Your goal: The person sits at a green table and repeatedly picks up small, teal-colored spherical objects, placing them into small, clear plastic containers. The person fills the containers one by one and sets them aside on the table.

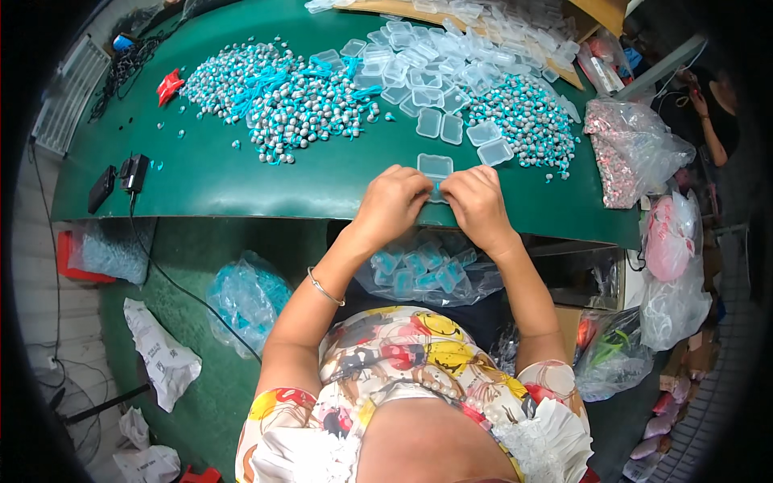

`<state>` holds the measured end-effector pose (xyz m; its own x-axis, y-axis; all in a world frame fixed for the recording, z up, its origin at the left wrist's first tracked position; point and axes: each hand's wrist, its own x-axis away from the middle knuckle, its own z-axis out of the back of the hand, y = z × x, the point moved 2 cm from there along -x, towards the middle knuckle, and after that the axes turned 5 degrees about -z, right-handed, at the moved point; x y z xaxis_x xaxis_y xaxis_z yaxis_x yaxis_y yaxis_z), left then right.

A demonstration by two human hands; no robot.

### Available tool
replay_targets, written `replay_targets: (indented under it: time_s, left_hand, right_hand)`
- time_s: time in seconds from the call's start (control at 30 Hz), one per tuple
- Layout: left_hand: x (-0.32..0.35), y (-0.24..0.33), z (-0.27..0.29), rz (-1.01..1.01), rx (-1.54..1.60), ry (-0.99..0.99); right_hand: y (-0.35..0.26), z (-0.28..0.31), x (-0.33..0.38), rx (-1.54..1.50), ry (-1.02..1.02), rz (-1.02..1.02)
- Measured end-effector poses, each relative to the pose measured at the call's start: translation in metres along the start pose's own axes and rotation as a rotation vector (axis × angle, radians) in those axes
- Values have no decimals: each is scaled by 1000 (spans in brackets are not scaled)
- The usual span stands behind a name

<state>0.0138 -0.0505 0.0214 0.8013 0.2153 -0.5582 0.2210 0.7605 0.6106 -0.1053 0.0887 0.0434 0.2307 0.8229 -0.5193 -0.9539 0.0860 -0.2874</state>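
At the table's near edge, a small clear plastic box (435,167) lies with its lid hinged back. My left hand (392,201) and my right hand (478,204) meet over its near half, fingers pinched from either side. Between the fingertips shows a bit of teal cord (437,187); the rest of it is hidden by my fingers. Just beyond are several open clear boxes (489,145). A heap of small grey beads with teal cords (314,109) lies ahead to the left, and another heap of them (523,121) to the right.
Many clear boxes (419,56) are piled at the back of the green table (217,181). Black adapters (133,172) and a red packet (169,87) lie left. A bag of pink pieces (616,149) stands right. Below the edge, a bag holds filled boxes (419,270).
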Motion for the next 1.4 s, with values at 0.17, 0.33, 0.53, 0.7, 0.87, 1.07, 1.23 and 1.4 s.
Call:
replay_targets:
  time_s: [0.17,0.33,0.53,0.7,0.87,1.07,1.23,1.4]
  left_hand:
    - [2,-1,0,-22,3,-17]
    - [8,-1,3,-6,40,16]
    - [6,1,11,1,-165,-91]
    - [13,-8,24,18,-230,-116]
    - [20,-20,48,25,-238,-91]
    - [26,-29,47,7,-203,-26]
    - [27,-29,46,15,-169,-21]
    - [27,-30,46,31,-175,-17]
  right_hand:
    - [-3,5,-1,12,-80,93]
    - [-1,11,1,-87,-65,65]
    - [16,5,-22,-228,-2,-69]
    - [27,-24,-86,-254,-7,-22]
    - [29,-83,-170,-96,13,33]
    - [41,-137,-234,270,60,57]
    - [53,-129,-244,404,-146,121]
    - [45,-87,-211,-45,-98,-27]
